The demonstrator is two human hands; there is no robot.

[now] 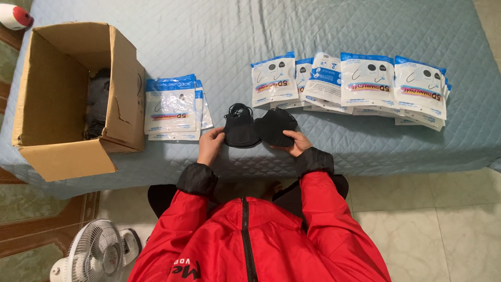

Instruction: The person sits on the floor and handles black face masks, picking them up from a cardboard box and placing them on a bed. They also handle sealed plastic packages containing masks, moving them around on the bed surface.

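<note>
While resting on bed edge, black masks sit pinched between both hands: left hand fingers closed on left stack, right hand on right (wrists low, palms inward).

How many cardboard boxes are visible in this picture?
1. The open cardboard box lies on the quilted blue cover, at its left end, beside a small stack of white-and-blue packets. No other box shows.

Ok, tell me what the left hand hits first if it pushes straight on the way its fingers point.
The left hand already grips the black masks; beyond them, its fingers point up and right, probably toward the row of white-and-blue packets, though depth is unclear.
</note>
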